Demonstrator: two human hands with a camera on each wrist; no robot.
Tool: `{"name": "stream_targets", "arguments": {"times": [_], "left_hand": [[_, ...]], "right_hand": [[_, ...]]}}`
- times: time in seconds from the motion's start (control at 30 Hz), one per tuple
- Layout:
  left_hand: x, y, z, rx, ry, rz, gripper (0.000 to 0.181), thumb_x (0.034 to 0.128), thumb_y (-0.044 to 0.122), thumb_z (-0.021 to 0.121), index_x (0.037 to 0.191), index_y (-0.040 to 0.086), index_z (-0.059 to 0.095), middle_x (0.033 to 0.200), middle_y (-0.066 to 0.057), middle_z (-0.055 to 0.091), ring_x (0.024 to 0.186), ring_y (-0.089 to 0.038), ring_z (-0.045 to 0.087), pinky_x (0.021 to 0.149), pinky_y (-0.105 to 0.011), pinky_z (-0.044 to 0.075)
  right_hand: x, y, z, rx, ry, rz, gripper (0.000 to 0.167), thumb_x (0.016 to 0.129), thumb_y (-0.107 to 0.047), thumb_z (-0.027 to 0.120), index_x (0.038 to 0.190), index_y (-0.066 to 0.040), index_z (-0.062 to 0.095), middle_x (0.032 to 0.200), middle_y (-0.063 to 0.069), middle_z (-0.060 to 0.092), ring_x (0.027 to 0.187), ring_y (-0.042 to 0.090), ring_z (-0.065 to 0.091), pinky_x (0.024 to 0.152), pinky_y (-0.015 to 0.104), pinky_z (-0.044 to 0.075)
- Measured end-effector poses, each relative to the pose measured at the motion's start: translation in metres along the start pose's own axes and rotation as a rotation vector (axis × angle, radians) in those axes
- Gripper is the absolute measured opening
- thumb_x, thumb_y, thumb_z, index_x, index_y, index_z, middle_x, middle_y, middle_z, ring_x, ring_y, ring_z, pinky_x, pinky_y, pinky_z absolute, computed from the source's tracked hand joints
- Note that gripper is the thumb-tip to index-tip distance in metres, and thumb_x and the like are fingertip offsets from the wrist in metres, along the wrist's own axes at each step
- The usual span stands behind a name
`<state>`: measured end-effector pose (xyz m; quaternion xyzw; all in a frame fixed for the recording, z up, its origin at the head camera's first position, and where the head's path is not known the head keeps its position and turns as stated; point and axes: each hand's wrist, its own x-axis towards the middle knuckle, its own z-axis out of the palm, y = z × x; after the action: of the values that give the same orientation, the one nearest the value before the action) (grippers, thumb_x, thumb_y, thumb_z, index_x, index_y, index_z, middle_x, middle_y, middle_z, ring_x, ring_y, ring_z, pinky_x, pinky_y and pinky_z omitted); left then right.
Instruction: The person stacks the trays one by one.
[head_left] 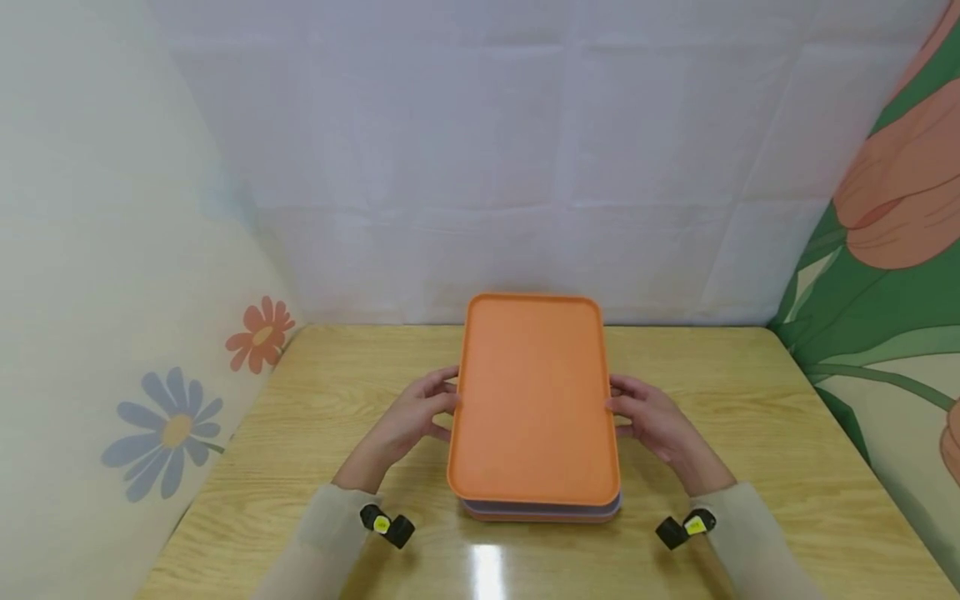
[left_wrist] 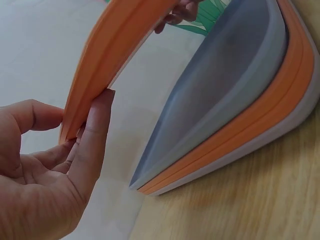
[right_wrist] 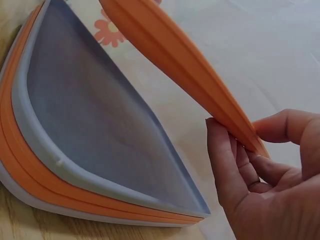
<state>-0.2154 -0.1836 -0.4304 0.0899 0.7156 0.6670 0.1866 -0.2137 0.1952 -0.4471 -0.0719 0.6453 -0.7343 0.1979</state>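
Observation:
An orange rectangular tray [head_left: 536, 400] with rounded corners is held by its two long sides. My left hand [head_left: 416, 412] pinches its left edge, thumb on the rim and fingers beneath. On the opposite edge my right hand [head_left: 656, 421] grips in the same way. Both wrist views show the orange tray raised, with a gap under it. Below lies a stack of trays: a grey-blue tray [left_wrist: 220, 75] on top, orange layers [right_wrist: 60, 192] under it, and a pale tray [left_wrist: 225, 167] at the bottom. In the head view the raised tray hides most of the stack.
The stack stands on a wood-grain table [head_left: 360, 367]. A white cloth backdrop [head_left: 420, 150] rises behind the table's far edge. Flower-patterned panels flank it, one on the left [head_left: 112, 275] and another on the right [head_left: 892, 333].

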Motion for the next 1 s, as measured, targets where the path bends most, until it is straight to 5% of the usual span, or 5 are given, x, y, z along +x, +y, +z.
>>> {"name": "stream_targets", "arguments": {"times": [0.53,1.0], "left_hand": [[0.004,-0.008,0.002,0.036,0.043,-0.080,0.063,0.0967,0.010,0.056,0.155,0.003,0.034,0.125,-0.019,0.057,0.099,-0.021,0.063,0.071,-0.044,0.062],[0.005,-0.012,0.009,0.053,0.043,-0.083,0.064,0.0954,0.009,0.057,0.154,0.001,0.033,0.127,-0.021,0.057,0.099,-0.021,0.063,0.071,-0.044,0.062]], "right_hand": [[0.005,0.003,-0.001,-0.059,0.055,0.064,0.067,0.100,-0.007,0.054,0.158,0.003,0.023,0.117,0.008,0.062,0.096,0.017,0.067,0.078,0.038,0.061],[0.007,0.007,-0.004,-0.125,0.086,0.058,0.063,0.099,-0.006,0.053,0.155,0.006,0.027,0.112,0.008,0.061,0.093,0.015,0.066,0.078,0.039,0.061]]}}
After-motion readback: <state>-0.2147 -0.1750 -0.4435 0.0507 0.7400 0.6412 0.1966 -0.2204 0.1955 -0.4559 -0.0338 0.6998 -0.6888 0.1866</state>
